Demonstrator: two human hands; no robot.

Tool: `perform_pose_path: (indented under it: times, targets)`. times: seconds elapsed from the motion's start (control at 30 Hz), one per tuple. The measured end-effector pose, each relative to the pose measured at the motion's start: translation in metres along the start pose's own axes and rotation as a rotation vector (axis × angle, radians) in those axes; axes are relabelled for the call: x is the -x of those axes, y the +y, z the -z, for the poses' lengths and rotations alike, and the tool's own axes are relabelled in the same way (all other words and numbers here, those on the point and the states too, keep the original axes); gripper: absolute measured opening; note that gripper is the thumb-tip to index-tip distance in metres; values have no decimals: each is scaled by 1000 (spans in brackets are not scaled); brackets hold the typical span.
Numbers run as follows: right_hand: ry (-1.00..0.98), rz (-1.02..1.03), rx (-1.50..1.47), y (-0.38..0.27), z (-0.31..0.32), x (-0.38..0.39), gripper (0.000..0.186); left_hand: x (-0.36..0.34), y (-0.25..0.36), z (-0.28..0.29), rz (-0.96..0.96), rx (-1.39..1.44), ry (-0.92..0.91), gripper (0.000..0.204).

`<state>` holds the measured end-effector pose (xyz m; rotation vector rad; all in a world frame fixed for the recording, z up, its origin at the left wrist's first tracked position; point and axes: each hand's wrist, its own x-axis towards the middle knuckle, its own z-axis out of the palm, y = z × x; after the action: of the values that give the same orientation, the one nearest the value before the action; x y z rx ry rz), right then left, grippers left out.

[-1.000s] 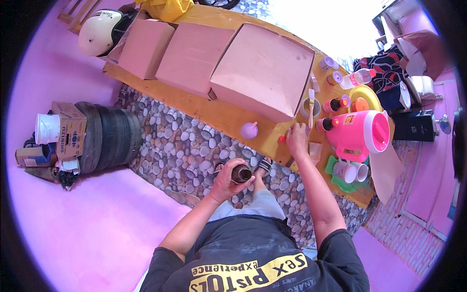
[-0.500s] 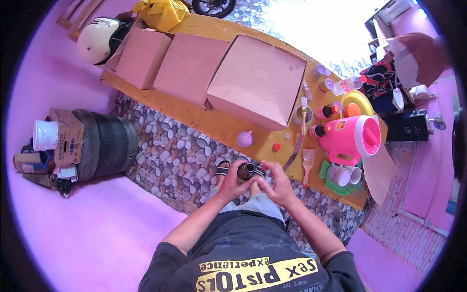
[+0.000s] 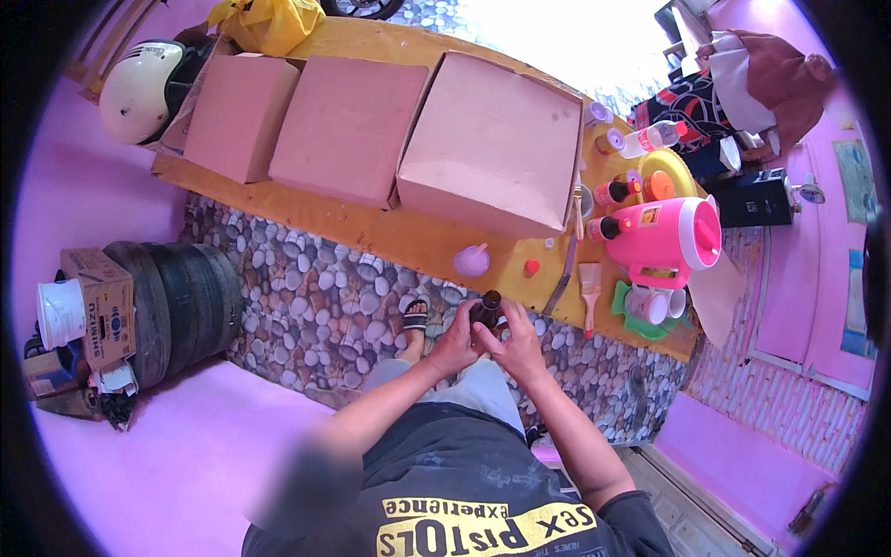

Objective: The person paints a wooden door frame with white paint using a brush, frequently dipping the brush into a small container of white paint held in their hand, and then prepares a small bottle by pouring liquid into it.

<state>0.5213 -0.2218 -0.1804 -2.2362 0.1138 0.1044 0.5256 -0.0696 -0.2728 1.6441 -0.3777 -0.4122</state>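
Note:
Both hands are together above my legs on a small dark brown bottle (image 3: 486, 310), held upright. My left hand (image 3: 455, 343) grips it from the left; my right hand (image 3: 510, 339) closes on it from the right. Just beyond them on the orange-covered table (image 3: 353, 217) lie a red cap (image 3: 532, 267), a tiny white cap (image 3: 549, 243) and a lilac cup with something sticking out (image 3: 471, 262). A wide brush (image 3: 589, 292) lies right of them, beside a pink jug (image 3: 661, 239). Further back are dark bottles with red tops (image 3: 613, 193), a clear bottle (image 3: 648, 139) and another brush (image 3: 578, 213).
Three cardboard boxes (image 3: 487, 139) line the table, with a helmet (image 3: 139, 88) and yellow bag (image 3: 264, 23) at its far left. Stacked tires (image 3: 186, 311) and a white bucket (image 3: 60, 311) stand left. A green tray with mugs (image 3: 650, 306) is at the table's right.
My right hand has moved from the tabletop beside the red cap down to the bottle in my left hand and now holds it too. My view has shifted slightly.

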Motion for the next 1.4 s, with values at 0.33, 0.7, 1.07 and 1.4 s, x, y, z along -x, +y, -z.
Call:
perform_pose_path:
  times: [0.33,0.7,1.07,1.4]
  targets:
    - [45,-96,-24,8,-25,-16,50,-6,-17,7,116,-41,5,73]
    - [20,-112,17,9,-23,-32,46,-16,-31,-8,181,39,68,72]
    - [-24,-179,70,9,-22,-40,48,-16,-32,-18,212,32,131,70]
    - [-69,-207,110,6,-16,-42,51,-14,-33,-24,342,88,109,62]
